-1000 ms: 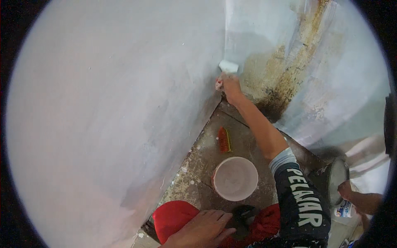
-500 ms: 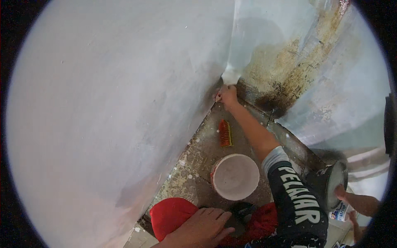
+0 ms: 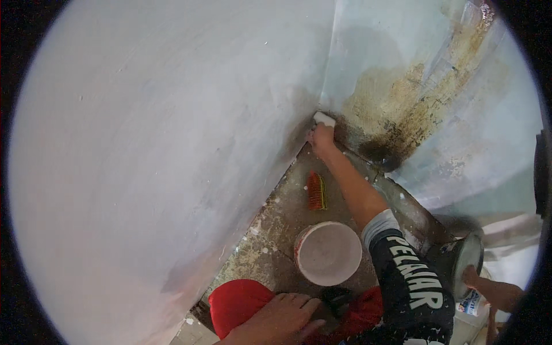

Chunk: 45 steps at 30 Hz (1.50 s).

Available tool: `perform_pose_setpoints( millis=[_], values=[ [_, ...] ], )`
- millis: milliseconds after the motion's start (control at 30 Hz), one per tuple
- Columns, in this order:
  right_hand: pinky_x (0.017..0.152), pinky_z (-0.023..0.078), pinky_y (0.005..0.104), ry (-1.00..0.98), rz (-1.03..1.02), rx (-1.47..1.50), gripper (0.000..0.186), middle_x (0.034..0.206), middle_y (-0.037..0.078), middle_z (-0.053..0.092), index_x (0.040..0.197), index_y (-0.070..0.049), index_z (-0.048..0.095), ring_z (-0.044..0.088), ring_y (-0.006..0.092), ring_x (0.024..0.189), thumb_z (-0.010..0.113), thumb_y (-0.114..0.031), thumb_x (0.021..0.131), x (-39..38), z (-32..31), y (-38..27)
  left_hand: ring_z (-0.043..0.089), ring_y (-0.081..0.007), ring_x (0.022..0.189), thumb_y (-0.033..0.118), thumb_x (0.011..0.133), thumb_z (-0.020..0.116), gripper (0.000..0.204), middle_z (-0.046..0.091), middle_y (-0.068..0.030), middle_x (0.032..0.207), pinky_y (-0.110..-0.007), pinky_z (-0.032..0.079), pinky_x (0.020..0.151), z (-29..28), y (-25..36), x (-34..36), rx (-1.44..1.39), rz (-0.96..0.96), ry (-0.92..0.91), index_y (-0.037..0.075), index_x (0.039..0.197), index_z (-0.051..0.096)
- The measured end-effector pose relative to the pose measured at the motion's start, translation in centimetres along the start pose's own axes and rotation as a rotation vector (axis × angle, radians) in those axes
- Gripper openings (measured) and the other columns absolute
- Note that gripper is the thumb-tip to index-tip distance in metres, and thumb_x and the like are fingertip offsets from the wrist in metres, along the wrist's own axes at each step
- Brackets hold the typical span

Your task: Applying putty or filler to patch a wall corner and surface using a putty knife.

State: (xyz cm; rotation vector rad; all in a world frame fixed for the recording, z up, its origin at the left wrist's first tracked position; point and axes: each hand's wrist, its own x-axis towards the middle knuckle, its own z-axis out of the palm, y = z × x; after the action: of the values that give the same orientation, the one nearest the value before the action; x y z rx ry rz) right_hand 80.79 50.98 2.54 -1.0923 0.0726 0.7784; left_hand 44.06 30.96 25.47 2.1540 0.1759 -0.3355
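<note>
My right hand point(image 3: 322, 136) reaches far forward into the low corner where two walls meet the floor. Its fingers are closed on a small white pad point(image 3: 325, 119), which looks like a sponge or block; its exact kind is unclear. Beside it, the right wall point(image 3: 397, 109) is stained brown and black near the floor. My left hand point(image 3: 282, 315) lies with its fingers stretched out over my red-clothed knee point(image 3: 238, 302), holding nothing. Between my arm and the left wall, a scrubbing brush point(image 3: 317, 191) with red bristles and a yellow edge lies on the floor.
A round whitish bucket point(image 3: 329, 254) stands on the paint-spotted floor point(image 3: 253, 261) in front of me. At the right, another person's hand point(image 3: 474, 279) touches a dark bucket point(image 3: 445, 256), with a white container point(image 3: 470, 302) below it. The smooth left wall point(image 3: 144, 172) rises close by.
The white pad has moved down slightly and turned in my right hand, showing as a smaller block. My left hand stays on the knee. The view has shifted a little.
</note>
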Motion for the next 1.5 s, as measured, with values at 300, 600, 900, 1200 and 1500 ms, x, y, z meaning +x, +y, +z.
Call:
perform_pose_setpoints(
  millis=[300, 600, 900, 1200, 1500],
  values=[
    [0.076, 0.044, 0.0449, 0.029, -0.755, -0.733, 0.026, 0.091, 0.017, 0.051, 0.107, 0.003, 0.038, 0.054, 0.0298, 0.087, 0.050, -0.019, 0.098, -2.6, 0.1, 1.6, 0.060, -0.0398, 0.102, 0.036, 0.102, 0.047, 0.045, 0.060, -0.0252, 0.105, -0.048, 0.049, 0.090, -0.1, -1.0, 1.0, 0.018, 0.014, 0.003, -0.006, 0.118, 0.053],
    [0.048, 0.036, 0.0376, 0.107, -0.197, -0.175, 0.019, 0.072, 0.007, 0.042, 0.093, -0.004, 0.037, 0.042, 0.0193, 0.057, 0.044, -0.020, 0.100, 5.0, -0.8, 10.3, 0.054, -0.0378, 0.109, 0.032, 0.096, 0.053, 0.047, 0.058, -0.0223, 0.116, -0.044, 0.043, 0.095, -0.9, 0.1, 0.3, 0.005, -0.076, 0.045, -0.004, 0.125, 0.053],
    [0.041, 0.024, 0.0340, 0.063, 0.326, -0.022, 0.024, 0.067, 0.005, 0.034, 0.080, -0.005, 0.037, 0.030, 0.0155, 0.051, 0.039, -0.017, 0.101, 1.7, -1.0, 9.9, 0.054, -0.0380, 0.109, 0.033, 0.096, 0.054, 0.048, 0.058, -0.0236, 0.117, -0.045, 0.043, 0.096, -0.8, 0.1, -0.1, 0.010, -0.138, 0.014, -0.005, 0.125, 0.053],
    [0.044, 0.029, 0.0346, -0.349, -0.397, -0.754, 0.023, 0.069, 0.006, 0.041, 0.081, -0.004, 0.039, 0.036, 0.0164, 0.055, 0.042, -0.016, 0.100, 12.6, -15.3, 2.3, 0.055, -0.0385, 0.109, 0.032, 0.095, 0.055, 0.049, 0.059, -0.0241, 0.117, -0.045, 0.044, 0.096, -0.8, 1.2, 2.4, -0.011, 0.082, -0.031, -0.006, 0.127, 0.053],
    [0.050, 0.037, 0.0365, 0.233, -0.412, -0.500, 0.020, 0.076, 0.007, 0.047, 0.091, -0.004, 0.046, 0.044, 0.0179, 0.058, 0.044, -0.022, 0.099, 8.1, -8.0, 7.3, 0.055, -0.0382, 0.110, 0.032, 0.095, 0.055, 0.049, 0.059, -0.0229, 0.118, -0.044, 0.044, 0.096, -1.2, -0.4, 2.1, -0.041, -0.014, -0.028, -0.005, 0.127, 0.053]
  ],
)
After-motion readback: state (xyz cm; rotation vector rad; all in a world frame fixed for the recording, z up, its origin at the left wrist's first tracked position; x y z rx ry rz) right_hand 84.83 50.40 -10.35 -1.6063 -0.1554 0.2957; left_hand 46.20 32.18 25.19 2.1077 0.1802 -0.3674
